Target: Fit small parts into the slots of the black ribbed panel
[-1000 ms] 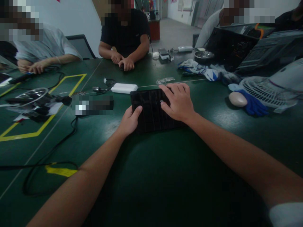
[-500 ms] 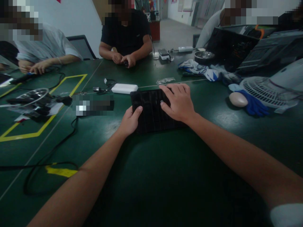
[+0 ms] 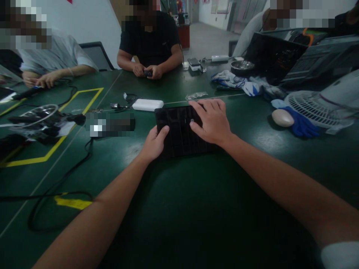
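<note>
A flat black rectangular case point(image 3: 179, 138) divided into narrow sections lies on the green table in front of me. My left hand point(image 3: 155, 144) is closed on its left edge, thumb on top and the other fingers mostly hidden beneath or behind. Across the right part of the case rests my right hand point(image 3: 211, 121), its fingers bent over the far edge and its thumb pressed on the sections. By that thumb's tip is a small pale spot, too small to make out.
Beyond the case are a white power bank point(image 3: 147, 105) and a clear plastic bag point(image 3: 196, 96). Cables, a metal bowl point(image 3: 46, 112) and yellow tape point(image 3: 73, 202) lie left. At right are a fan point(image 3: 308, 106), a computer mouse point(image 3: 282, 118) and gloves point(image 3: 305, 125). Co-workers sit opposite.
My hands and the black case stay practically still. The co-worker opposite has shifted both hands around a small dark object. Something dark and blurred has come in at the left edge.
</note>
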Tool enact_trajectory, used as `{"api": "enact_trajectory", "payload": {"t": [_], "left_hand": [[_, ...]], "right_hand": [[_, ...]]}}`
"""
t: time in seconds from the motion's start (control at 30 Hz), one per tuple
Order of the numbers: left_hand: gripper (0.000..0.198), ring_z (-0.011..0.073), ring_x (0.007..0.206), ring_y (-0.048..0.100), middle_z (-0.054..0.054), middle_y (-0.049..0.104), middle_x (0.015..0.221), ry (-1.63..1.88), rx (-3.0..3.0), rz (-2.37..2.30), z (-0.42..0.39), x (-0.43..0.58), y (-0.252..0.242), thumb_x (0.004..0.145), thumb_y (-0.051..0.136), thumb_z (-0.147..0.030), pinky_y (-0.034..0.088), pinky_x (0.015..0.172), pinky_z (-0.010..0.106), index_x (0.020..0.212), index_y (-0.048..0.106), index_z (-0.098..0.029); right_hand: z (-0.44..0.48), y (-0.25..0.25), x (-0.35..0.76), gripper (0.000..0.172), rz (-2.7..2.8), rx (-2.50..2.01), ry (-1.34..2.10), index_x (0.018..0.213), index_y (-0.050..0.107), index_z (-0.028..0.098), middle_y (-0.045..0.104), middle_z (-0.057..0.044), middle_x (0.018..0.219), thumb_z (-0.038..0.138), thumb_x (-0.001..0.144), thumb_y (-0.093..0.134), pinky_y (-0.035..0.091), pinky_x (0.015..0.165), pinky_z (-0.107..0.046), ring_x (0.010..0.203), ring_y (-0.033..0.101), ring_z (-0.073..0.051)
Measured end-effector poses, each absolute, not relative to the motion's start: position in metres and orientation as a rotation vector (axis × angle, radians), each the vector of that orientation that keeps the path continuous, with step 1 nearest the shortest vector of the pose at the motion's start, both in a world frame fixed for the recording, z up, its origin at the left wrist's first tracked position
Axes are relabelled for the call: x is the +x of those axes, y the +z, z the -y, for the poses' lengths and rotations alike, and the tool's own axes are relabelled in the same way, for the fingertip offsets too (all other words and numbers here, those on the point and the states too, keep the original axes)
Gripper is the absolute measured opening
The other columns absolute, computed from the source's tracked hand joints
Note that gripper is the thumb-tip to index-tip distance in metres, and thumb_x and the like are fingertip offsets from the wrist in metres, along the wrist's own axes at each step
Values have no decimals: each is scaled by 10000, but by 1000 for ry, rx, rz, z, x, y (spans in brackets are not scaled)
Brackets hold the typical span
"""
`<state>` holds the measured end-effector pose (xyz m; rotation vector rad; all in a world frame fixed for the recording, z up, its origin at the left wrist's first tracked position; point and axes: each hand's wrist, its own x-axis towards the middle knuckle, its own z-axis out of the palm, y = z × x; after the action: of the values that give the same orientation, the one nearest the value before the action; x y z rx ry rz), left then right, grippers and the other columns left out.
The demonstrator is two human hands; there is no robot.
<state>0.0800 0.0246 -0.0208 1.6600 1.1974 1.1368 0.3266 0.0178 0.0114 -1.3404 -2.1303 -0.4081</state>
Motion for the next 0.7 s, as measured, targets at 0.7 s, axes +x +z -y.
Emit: {"api": "enact_trajectory", "payload": {"t": [0.7], "left_hand": [[534,305,964,680,98,727,974,1134,1611,-1189,-25,80,-22,870,629,-674,533,933,463,993,689,-158]], "right_hand": [[-18,12,325,595,2128,-1354,-428,1484,493,188,602,-129,1349,456,955,447,274,1115,-514,1247,486,-325]]}}
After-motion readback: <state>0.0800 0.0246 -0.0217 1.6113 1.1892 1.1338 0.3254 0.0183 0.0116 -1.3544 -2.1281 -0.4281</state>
